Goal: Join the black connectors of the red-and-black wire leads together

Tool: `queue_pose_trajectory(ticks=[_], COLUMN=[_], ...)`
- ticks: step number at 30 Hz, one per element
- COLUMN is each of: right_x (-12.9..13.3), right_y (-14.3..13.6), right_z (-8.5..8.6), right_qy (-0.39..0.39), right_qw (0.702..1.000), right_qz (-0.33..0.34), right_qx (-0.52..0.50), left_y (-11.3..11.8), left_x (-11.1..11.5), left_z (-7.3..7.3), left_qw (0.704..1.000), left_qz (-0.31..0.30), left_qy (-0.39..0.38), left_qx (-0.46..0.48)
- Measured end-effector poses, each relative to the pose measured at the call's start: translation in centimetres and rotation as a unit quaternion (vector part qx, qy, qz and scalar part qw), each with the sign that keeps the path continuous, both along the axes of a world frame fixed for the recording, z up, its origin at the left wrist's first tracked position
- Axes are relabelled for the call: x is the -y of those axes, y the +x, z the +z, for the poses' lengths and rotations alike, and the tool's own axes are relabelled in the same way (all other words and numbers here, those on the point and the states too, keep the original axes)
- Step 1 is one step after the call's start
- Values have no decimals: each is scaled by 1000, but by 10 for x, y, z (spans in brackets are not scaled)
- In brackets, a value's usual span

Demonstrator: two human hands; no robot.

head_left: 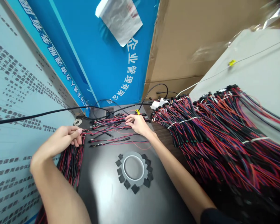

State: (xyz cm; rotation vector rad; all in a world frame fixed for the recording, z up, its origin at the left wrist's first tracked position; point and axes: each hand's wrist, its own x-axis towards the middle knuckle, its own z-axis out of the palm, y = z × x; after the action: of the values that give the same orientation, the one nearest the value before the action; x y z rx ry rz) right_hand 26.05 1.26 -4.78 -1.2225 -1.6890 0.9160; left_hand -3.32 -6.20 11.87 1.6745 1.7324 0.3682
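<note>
My left hand (70, 136) is at the left edge of the grey tabletop, its fingers closed on a thin wire harness (96, 131) with a black end pointing right. Below that hand, a bundle of red and black wires (72, 163) hangs over the table's edge. My right hand (136, 123) is over a row of wire harnesses (109, 120) at the back, thumb and fingers pinched together. What lies between its fingertips is too small to make out. Several more harnesses (112, 141) lie between and in front of my hands.
A grey ring with dark square tabs (133, 170) lies on the tabletop (112, 199). Large tied wire bundles (212, 124) fill the right side. A black cable (49, 111) crosses at left. Behind stand a blue printed panel (112, 71) and cardboard (177, 40).
</note>
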Motion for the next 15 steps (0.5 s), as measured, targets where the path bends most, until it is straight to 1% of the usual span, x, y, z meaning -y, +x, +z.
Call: queue_pose_trajectory(ticks=[4,7,11,15], right_x=[0,2,3,5], right_y=[-4,-4,0,6], right_z=[-5,-5,-4,-1], right_qy=[-14,-31,-40,-31], right_qw=[1000,999,998,999], right_qz=[-16,-9,14,38], right_qx=[-17,-37,-48,-14], left_y=[-2,-9,-16,-15], left_x=[9,16,21,21], left_z=[11,15,16,16], left_qw=[999,998,996,996], left_qz=[6,10,19,31], left_qy=[26,38,51,55], left_qx=[-35,-56,-71,-68])
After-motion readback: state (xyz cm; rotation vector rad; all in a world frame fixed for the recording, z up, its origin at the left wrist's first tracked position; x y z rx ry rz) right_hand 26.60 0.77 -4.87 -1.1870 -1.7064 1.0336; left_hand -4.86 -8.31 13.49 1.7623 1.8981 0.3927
